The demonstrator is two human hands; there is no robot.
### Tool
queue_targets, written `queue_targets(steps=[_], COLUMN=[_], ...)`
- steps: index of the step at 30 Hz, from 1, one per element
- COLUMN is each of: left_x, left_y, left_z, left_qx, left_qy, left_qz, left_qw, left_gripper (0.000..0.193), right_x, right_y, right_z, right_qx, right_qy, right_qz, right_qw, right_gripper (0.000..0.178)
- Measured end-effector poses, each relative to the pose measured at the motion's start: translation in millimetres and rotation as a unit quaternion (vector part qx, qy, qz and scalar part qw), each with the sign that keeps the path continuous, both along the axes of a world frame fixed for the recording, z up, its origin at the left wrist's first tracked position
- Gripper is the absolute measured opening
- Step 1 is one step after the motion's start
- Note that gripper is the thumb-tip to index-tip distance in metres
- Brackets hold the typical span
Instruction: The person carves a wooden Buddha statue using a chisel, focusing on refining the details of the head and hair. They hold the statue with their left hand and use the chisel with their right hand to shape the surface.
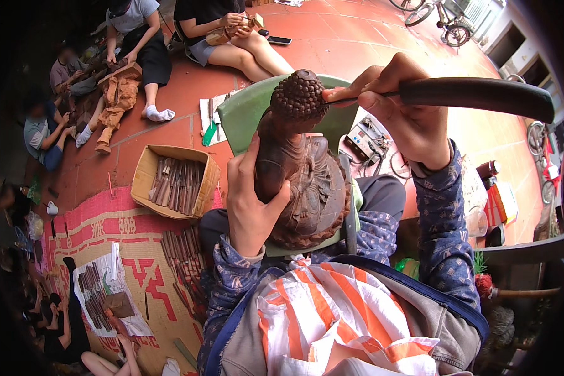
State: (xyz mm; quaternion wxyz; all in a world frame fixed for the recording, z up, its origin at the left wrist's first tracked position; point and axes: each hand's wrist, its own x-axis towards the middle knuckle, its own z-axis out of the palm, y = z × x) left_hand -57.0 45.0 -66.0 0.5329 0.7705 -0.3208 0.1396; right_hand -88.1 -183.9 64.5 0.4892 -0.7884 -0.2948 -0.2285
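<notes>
A dark brown wooden carved Buddha statue (316, 188), its head covered with round knobs, stands between my knees in front of a green plastic chair (239, 119). My left hand (252, 199) is wrapped round its shoulder and side, thumb toward the chest. In my right hand (407, 116) is a carving tool with a long, curved black handle (482, 97), which sticks out to the right. My fingers pinch its thin shaft beside the knobbed head, and a fingertip reaches the knobs. The tool's working tip is hidden by the fingers and the head.
Left of me stands a cardboard box (210, 183) of chisels. More chisels (185, 257) lie on a patterned mat (160, 297). A control box (363, 139) with cables sits behind my right arm. Several people work at the left and far side, one beside a carved wooden figure (118, 100).
</notes>
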Motion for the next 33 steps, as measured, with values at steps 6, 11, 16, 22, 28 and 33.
queue_targets(steps=[6,11,16,22,28,33], left_x=[-1.4,-2.3,-2.4,-1.5,-1.6,-1.2], left_y=[1.4,0.9,-0.2,-1.1,-3.9,11.4], left_z=[2.5,6.1,4.7,3.8,2.3,10.3], left_qx=[0.031,0.032,0.033,0.020,0.008,-0.019], left_qy=[0.002,-0.006,0.000,-0.016,-0.020,-0.040], left_qz=[0.009,0.014,0.015,0.013,0.012,-0.002], left_qw=[0.999,0.999,0.999,1.000,1.000,0.999], left_gripper=[0.078,0.077,0.076,0.076,0.079,0.077], right_x=[6.3,2.4,2.8,3.6,7.1,-16.5], right_y=[4.9,7.1,6.3,6.2,-13.8,-12.8], right_z=[-4.9,-2.0,-0.7,11.0,6.7,-31.6], right_qx=[-0.017,-0.065,-0.072,-0.125,0.080,0.102], right_qy=[-0.081,-0.082,-0.068,-0.068,0.098,0.081], right_qz=[0.020,-0.023,-0.020,-0.032,0.148,0.100], right_qw=[0.996,0.994,0.995,0.989,0.981,0.986], right_gripper=[0.013,0.014,0.013,0.012,0.021,0.021])
